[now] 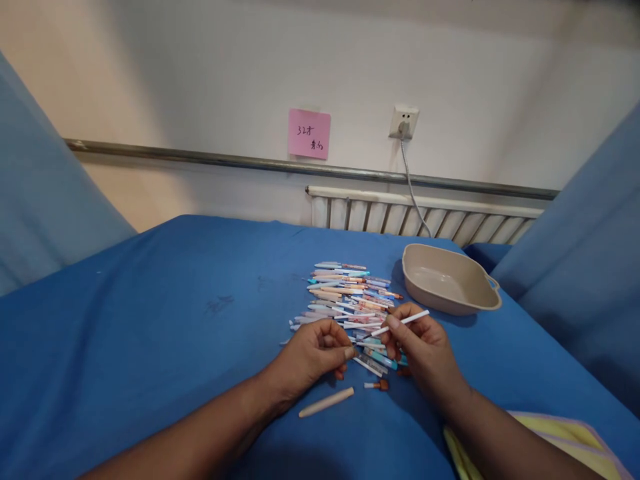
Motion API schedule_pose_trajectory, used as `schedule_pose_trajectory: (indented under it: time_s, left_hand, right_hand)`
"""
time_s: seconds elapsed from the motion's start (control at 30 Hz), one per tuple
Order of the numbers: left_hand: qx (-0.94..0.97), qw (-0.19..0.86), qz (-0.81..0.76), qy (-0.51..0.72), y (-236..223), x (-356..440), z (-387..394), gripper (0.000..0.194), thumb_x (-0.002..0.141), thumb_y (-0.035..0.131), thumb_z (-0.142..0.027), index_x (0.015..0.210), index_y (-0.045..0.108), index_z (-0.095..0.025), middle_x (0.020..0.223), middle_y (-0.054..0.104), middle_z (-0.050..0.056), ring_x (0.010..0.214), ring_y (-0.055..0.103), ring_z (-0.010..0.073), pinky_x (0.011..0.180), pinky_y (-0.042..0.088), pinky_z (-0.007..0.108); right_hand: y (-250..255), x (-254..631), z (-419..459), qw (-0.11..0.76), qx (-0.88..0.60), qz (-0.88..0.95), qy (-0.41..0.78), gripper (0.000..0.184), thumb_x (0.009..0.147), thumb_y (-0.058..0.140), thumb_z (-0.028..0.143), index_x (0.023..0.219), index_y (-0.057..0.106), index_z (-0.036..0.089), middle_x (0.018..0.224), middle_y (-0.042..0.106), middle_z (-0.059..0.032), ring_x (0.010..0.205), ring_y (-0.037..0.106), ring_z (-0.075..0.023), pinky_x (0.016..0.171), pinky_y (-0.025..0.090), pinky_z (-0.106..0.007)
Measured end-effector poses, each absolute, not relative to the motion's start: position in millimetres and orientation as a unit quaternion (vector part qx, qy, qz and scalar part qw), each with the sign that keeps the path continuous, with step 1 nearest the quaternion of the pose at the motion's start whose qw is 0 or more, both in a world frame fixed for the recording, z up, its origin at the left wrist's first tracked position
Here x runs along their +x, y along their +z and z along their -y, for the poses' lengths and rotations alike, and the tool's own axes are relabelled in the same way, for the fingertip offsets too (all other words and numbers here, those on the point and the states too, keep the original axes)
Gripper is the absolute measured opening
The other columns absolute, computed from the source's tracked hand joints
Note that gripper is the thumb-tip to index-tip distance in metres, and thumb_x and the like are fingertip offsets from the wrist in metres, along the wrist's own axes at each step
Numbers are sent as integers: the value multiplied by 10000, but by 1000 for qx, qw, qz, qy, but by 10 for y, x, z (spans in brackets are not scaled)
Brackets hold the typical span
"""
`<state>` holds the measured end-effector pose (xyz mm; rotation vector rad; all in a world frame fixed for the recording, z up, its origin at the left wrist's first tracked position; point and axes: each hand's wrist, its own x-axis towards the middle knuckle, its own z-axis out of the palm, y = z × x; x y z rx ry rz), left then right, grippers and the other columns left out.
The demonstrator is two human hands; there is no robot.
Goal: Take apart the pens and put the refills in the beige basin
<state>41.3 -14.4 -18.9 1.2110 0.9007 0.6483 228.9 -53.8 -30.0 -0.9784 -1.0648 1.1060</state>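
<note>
The step in hand looks like fine, two-handed work; the next move seems to call for a light, steady touch. One blue cloth [165,320] spreads beneath the pen heap [350,293]. One beige plastic basin [443,300] sits right of the heap. The heap's pens and refills overlap too much to count exactly. Two hands meet at its near edge: the right hand [425,340] pinches one white pen refill [400,322] over the heap's near right part; the left hand [320,350], fingers curled, has thumb and forefinger nearly together by the refill's thin end, and I cannot tell whether it grips. Nearer the wearer than the heap lie one cream pen barrel [326,403] and one short brown-ended part [384,385].
</note>
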Motion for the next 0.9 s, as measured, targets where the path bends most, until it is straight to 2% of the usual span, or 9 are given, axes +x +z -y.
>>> schedule_pose_trajectory:
  time_s: [0.33, 0.9]
  left_hand:
    - [476, 732, -395, 286, -268, 393, 138, 289, 657, 785, -252, 869, 635, -124, 654, 648, 1, 544, 581, 90, 564, 497, 218]
    - [447, 754, -394, 277, -269, 387, 127, 308, 605, 820, -260, 826, 658, -120, 665, 665, 12, 541, 581, 92, 559, 495, 222]
  right_hand:
    - [-304, 2289, 534, 610, -430, 460, 480, 244, 814, 644, 387, 762, 516, 186, 606, 629, 19, 440, 507, -63, 406, 369, -151]
    - [-285, 2257, 502, 592, -447, 457, 491, 309, 763, 678, 452, 743, 513, 192, 568, 626, 27, 410, 505, -74, 385, 355, -162]
